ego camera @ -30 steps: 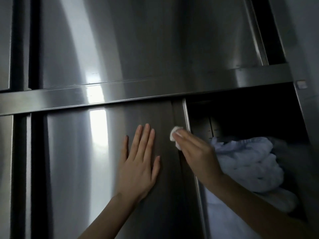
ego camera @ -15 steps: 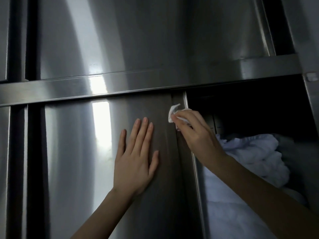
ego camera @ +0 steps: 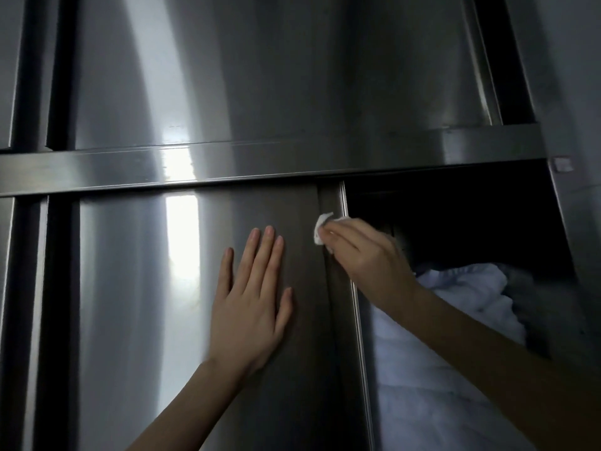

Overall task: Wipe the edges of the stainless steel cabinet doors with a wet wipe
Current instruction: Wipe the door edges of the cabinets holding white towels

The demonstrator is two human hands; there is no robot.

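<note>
A stainless steel lower cabinet door point(ego camera: 182, 304) fills the lower middle of the head view; its right edge point(ego camera: 335, 203) runs down beside an open compartment. My left hand point(ego camera: 252, 297) lies flat on the door with straight fingers. My right hand point(ego camera: 364, 252) pinches a small crumpled white wet wipe point(ego camera: 320, 227) and presses it against the door's right edge, a little below the horizontal steel rail point(ego camera: 260, 167). Part of the wipe is hidden under my fingers.
Behind the open right side, the dark compartment point(ego camera: 455, 216) holds a pile of white and pale blue cloth point(ego camera: 461, 297). An upper steel door point(ego camera: 260, 70) sits above the rail. Dark vertical gaps point(ego camera: 57, 304) run down at the left. A steel side post point(ego camera: 572, 222) stands at the right.
My right hand has slid the wipe up the door's right edge, closer to the rail. My left hand stays flat on the door.
</note>
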